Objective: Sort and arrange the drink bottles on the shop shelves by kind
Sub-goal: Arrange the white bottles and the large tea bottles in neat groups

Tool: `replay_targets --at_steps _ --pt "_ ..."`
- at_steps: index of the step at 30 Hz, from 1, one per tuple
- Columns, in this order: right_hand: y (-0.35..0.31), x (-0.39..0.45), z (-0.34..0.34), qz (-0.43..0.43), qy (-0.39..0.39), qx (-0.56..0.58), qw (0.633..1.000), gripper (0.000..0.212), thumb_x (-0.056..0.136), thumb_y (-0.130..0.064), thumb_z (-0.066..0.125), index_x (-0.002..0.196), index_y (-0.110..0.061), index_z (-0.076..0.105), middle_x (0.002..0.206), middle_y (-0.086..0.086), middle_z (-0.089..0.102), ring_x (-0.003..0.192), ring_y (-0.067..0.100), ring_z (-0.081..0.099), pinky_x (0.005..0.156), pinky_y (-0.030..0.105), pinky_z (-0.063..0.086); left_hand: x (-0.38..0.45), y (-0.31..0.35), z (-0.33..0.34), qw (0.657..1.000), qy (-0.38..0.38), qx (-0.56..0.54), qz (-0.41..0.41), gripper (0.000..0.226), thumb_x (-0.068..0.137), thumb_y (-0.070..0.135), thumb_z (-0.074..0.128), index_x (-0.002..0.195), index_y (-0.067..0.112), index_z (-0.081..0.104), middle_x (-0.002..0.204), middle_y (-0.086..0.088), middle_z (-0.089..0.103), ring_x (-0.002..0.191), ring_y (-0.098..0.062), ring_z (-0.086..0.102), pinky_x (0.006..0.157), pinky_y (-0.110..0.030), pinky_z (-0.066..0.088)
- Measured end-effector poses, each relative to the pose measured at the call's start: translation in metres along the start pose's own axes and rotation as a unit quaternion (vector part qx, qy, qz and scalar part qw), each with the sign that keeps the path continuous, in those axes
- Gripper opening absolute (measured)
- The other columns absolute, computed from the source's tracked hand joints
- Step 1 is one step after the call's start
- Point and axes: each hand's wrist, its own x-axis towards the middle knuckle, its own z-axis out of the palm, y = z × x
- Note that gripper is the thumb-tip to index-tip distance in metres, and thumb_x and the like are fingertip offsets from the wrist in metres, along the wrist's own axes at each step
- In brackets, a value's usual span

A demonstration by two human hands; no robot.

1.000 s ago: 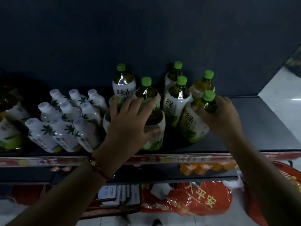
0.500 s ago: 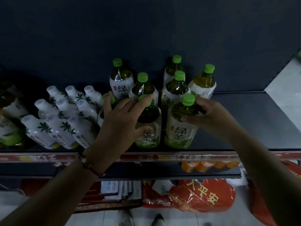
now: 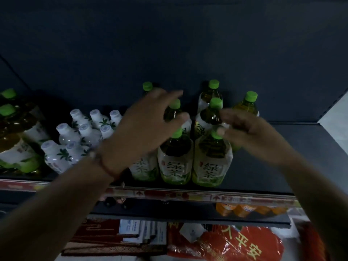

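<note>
Several green tea bottles with green caps stand in rows on the dark shelf. Two front ones, the left front bottle and the right front bottle, stand upright side by side at the shelf's edge. My left hand hovers blurred over the left bottles with fingers spread towards a second-row bottle, gripping nothing. My right hand is just right of the right front bottle's cap, fingers relaxed, holding nothing. A third front bottle is partly hidden under my left wrist.
A cluster of small white leaf-print bottles stands to the left, with larger green-capped bottles at far left. A red price strip edges the shelf. Orange bottles sit on the shelf below, above a red bag.
My right hand stood its green tea bottle upright beside the other front bottle and let go. My left hand lifted off its bottle and moved up and back.
</note>
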Motion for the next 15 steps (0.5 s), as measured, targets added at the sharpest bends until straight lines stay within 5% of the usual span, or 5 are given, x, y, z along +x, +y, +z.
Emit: replay_targets --at_steps 3,6,10,15 --pt "-0.022 0.027 -0.014 0.002 0.104 -0.088 0.991 0.045 0.085 -0.053 0.062 0.124 -0.031 0.060 0.113 -0.018 0.064 0.101 0.001 0.061 0.085 0.027 0.050 0.067 -0.005 -0.009 0.985 -0.126 0.115 0.008 0.067 0.092 0.066 0.048 0.148 0.030 0.041 0.146 -0.001 0.050 0.127 -0.021 0.051 0.099 -0.035 0.044" --pt "-0.029 0.063 -0.011 0.039 0.048 -0.243 0.968 0.039 0.089 -0.052 0.057 0.116 -0.026 0.062 0.105 -0.008 0.065 0.081 0.004 0.057 0.064 0.021 0.043 0.101 -0.021 0.004 0.942 -0.264 0.205 0.040 0.051 0.093 0.063 0.050 0.119 0.021 0.061 0.114 -0.001 0.065 0.102 -0.021 0.062 0.086 -0.039 0.052" --pt "-0.019 0.094 -0.001 0.077 -0.004 -0.317 0.945 0.037 0.087 -0.045 0.063 0.108 -0.015 0.065 0.090 0.005 0.066 0.084 0.022 0.062 0.073 0.032 0.050 0.107 -0.045 -0.002 0.949 -0.232 0.188 0.102 0.028 0.096 0.045 0.057 0.108 0.021 0.064 0.096 0.005 0.064 0.087 -0.015 0.061 0.068 -0.030 0.047" --pt "-0.019 0.102 -0.003 0.051 -0.014 -0.306 0.951 0.030 0.086 -0.038 0.068 0.108 -0.017 0.068 0.094 0.005 0.068 0.088 0.020 0.062 0.079 0.032 0.050 0.084 -0.087 -0.014 0.966 -0.214 0.106 0.099 0.028 0.095 0.036 0.062 0.123 0.033 0.063 0.100 0.015 0.058 0.097 -0.012 0.060 0.076 -0.028 0.045"
